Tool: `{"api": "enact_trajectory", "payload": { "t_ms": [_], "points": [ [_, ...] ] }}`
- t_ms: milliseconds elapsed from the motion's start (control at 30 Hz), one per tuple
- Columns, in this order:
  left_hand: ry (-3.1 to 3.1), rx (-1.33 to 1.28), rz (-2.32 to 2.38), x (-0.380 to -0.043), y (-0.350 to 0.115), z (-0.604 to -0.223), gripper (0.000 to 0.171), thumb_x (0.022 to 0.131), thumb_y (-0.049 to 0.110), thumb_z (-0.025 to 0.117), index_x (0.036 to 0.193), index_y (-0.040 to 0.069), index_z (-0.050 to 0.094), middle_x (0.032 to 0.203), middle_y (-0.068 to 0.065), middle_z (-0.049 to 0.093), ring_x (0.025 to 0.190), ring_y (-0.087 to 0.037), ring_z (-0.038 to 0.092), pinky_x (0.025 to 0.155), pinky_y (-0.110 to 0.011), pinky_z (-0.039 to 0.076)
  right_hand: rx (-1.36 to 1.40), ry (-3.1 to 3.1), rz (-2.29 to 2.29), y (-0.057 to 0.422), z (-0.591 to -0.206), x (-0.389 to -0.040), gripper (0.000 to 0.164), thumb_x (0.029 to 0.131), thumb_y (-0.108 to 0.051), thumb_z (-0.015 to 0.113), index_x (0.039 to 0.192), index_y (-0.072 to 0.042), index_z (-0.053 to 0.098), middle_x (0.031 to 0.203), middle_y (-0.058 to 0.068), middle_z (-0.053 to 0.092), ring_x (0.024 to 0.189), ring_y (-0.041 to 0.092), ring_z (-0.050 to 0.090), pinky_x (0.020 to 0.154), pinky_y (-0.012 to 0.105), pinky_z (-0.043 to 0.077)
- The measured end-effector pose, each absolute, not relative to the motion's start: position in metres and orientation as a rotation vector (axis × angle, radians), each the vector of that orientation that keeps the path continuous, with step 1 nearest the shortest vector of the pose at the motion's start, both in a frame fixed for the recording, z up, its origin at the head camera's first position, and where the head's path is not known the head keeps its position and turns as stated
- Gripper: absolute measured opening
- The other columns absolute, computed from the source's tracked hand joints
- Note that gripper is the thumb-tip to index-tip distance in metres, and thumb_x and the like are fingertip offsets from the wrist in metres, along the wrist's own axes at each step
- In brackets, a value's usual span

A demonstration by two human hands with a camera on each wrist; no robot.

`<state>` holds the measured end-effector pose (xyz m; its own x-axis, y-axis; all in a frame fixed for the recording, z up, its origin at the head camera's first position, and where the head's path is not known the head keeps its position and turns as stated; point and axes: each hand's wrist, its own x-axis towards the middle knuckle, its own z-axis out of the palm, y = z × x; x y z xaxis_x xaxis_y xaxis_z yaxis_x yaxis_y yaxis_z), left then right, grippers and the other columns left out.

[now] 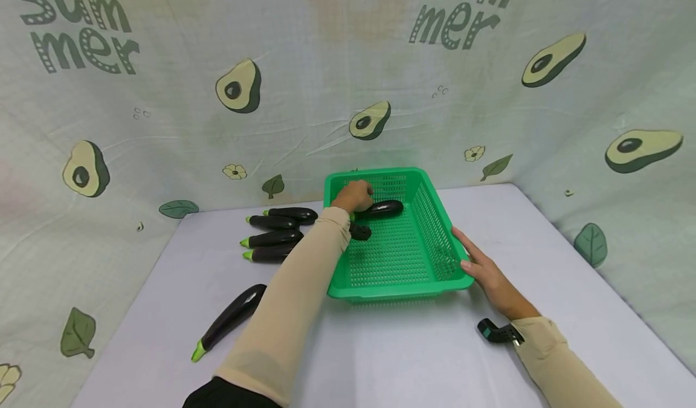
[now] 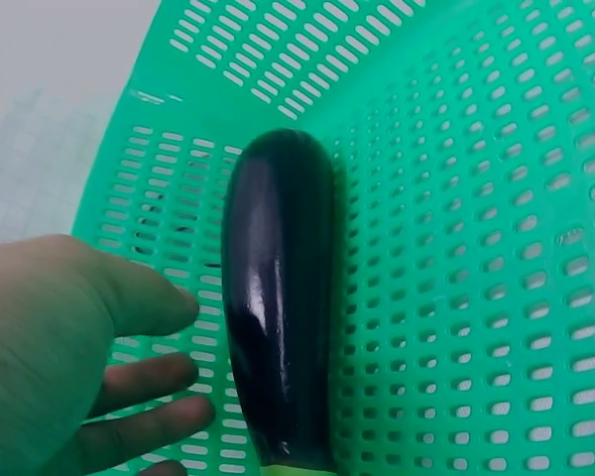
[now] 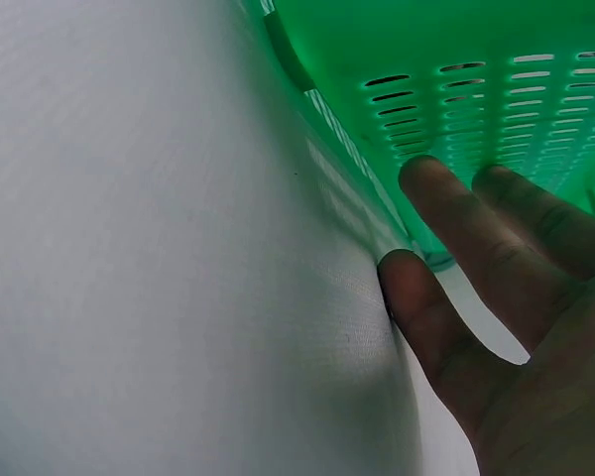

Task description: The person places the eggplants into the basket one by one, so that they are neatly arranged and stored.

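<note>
A green plastic basket (image 1: 402, 290) with slotted walls stands on the table, an eggplant (image 1: 386, 208) lying inside near its left part. In the left wrist view the eggplant (image 2: 283, 297) is dark and glossy, its green stem end at the bottom edge. My left hand (image 1: 354, 196) is inside the basket beside the eggplant, its fingers (image 2: 159, 421) loosely spread and apart from it. My right hand (image 1: 492, 278) is at the basket's right side. Its extended fingers (image 3: 496, 258) reach along the outer wall below the rim, and the thumb is near the rim.
Several eggplants (image 1: 274, 237) lie in a row left of the basket, partly hidden by the left sleeve. Another eggplant (image 1: 234, 314) lies nearer the front left. A printed cloth (image 1: 304, 63) hangs behind the white-covered table (image 1: 408, 359).
</note>
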<state>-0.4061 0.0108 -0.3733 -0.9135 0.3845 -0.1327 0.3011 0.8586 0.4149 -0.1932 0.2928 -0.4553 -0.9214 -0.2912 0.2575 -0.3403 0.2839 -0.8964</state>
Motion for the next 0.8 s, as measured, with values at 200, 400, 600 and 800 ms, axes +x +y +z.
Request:
{"api": "enact_trajectory", "payload": {
  "t_ms": [200,400,600,800],
  "points": [
    [2.822,0.579,0.686,-0.404,0.004,-0.367,0.040,0.103,0.024,0.052,0.141,0.011,0.059,0.143,-0.009,0.055,0.112,-0.025,0.059,0.087,-0.041,0.051,0.635,-2.469,1.744,0.293,-0.457,-0.194,0.062,0.106,-0.015,0.040,0.162,-0.028,0.019,0.167,0.001,0.010,0.151,0.017,0.005,0.108,0.014,0.016],
    [2.804,0.650,0.721,-0.399,-0.008,-0.347,0.040,0.105,0.030,0.051,0.138,0.010,0.061,0.151,-0.011,0.046,0.123,-0.027,0.055,0.091,-0.042,0.049,0.660,-2.466,1.738,0.294,-0.455,-0.194,0.062,0.106,-0.014,0.039,0.162,-0.027,0.018,0.167,0.003,0.009,0.151,0.014,0.006,0.105,0.009,0.018],
    [2.786,0.692,0.796,-0.390,-0.023,-0.331,0.040,0.105,0.033,0.053,0.137,0.011,0.061,0.144,-0.008,0.053,0.123,-0.025,0.055,0.095,-0.041,0.048,0.673,-2.462,1.741,0.295,-0.454,-0.193,0.062,0.106,-0.013,0.038,0.162,-0.026,0.017,0.167,0.004,0.008,0.150,0.012,0.006,0.105,0.009,0.018],
    [2.778,0.726,0.864,-0.372,-0.041,-0.320,0.037,0.105,0.032,0.054,0.135,0.013,0.063,0.140,-0.007,0.056,0.120,-0.024,0.057,0.093,-0.042,0.049,0.675,-2.460,1.746,0.293,-0.455,-0.193,0.062,0.106,-0.013,0.038,0.162,-0.025,0.017,0.168,0.004,0.008,0.150,0.008,0.006,0.105,0.009,0.018]
  ]
}}
